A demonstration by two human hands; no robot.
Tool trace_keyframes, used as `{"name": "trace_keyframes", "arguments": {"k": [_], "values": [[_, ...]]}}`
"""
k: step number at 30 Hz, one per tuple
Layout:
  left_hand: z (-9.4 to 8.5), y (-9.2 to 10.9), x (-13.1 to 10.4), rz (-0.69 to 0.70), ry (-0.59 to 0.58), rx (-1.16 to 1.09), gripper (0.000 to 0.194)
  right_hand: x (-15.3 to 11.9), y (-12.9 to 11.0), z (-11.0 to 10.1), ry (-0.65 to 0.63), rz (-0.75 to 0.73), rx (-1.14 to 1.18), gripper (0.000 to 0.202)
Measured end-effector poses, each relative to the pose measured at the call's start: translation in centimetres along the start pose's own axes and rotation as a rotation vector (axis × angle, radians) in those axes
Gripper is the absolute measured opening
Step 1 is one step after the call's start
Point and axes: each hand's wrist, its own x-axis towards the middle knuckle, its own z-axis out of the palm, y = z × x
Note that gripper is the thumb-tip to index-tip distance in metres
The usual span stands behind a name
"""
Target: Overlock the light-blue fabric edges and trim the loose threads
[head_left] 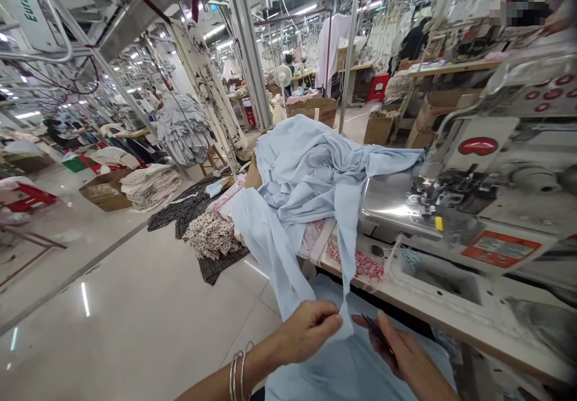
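Observation:
My left hand (311, 330), with bangles at the wrist, is closed on a narrow end of light blue fabric (346, 226) that hangs down from the table edge. Just to its right, my right hand (392, 344) is wrapped round small dark scissors (376, 330), whose tip is near the fabric end. A heap of the same light blue fabric (306, 154) lies on the table beside the sewing machine, and one strip runs up to the machine head. More light blue cloth (342, 371) lies below both hands, over my lap.
A sewing machine (478, 172) stands on the right of the worktable (451, 317). Spotted cloth (211, 234) and dark cloth lie on the floor at left, with a cardboard box (106, 190) beyond. Metal poles, a fan (283, 75) and other workstations stand behind.

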Motion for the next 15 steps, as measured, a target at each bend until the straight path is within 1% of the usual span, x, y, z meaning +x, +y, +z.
{"name": "trace_keyframes", "arguments": {"k": [1, 2, 5, 10, 13, 15], "values": [[0.0, 0.2, -0.3, -0.006, -0.02, -0.003, 0.032, 0.7, -0.2, -0.1, 0.036, 0.011, -0.019, 0.068], [-0.1, 0.4, -0.5, -0.013, -0.036, -0.008, 0.031, 1.3, -0.5, 0.0, 0.041, 0.01, -0.032, 0.069], [-0.2, 1.0, -0.7, -0.018, -0.068, -0.021, 0.029, 2.2, -1.6, 0.8, -0.018, -0.001, -0.025, 0.068], [-0.5, 1.2, -0.6, 0.027, -0.09, 0.0, 0.028, 2.7, -3.1, 1.5, -0.038, -0.03, 0.012, 0.067], [-0.5, 0.9, -0.6, 0.047, -0.095, 0.027, 0.028, 3.0, -2.8, 1.4, -0.008, -0.044, 0.05, 0.068], [-0.2, 0.8, -0.7, 0.073, -0.07, 0.016, 0.03, 2.7, -1.8, 1.7, 0.046, -0.065, 0.079, 0.064]]}}
